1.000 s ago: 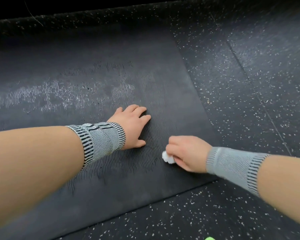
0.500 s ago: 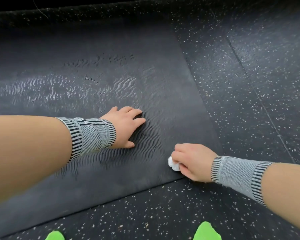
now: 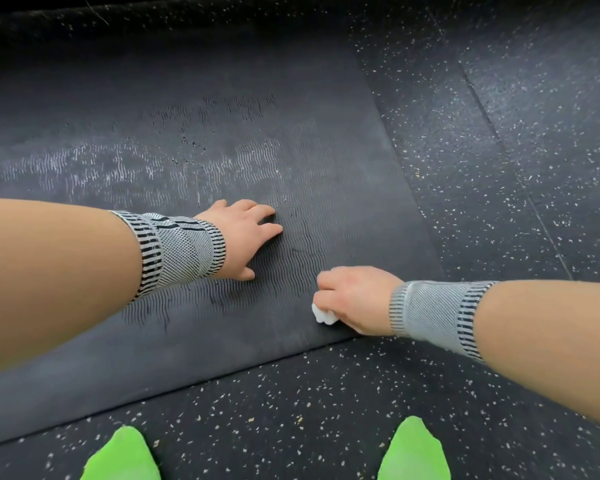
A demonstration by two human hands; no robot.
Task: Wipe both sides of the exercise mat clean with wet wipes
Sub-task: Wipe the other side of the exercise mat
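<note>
A dark ribbed exercise mat (image 3: pixel 187 98) lies flat on the floor, with whitish streaks across its middle. My left hand (image 3: pixel 246 237) rests flat on the mat, fingers spread and pointing right. My right hand (image 3: pixel 354 296) grips a bunched white wet wipe (image 3: pixel 323 315) and presses it on the mat near the near right corner. Most of the wipe is hidden under my fingers. Both wrists wear grey knit bands.
Black speckled rubber floor (image 3: pixel 499 150) surrounds the mat on the right and near sides. Two bright green shoe tips, one on the left (image 3: pixel 122 455) and one on the right (image 3: pixel 413 452), show at the bottom edge, just off the mat's near edge.
My right hand has slid the wipe toward the mat's near edge. The view has tilted down, bringing the green shoe tips into sight. My left hand stays flat in place.
</note>
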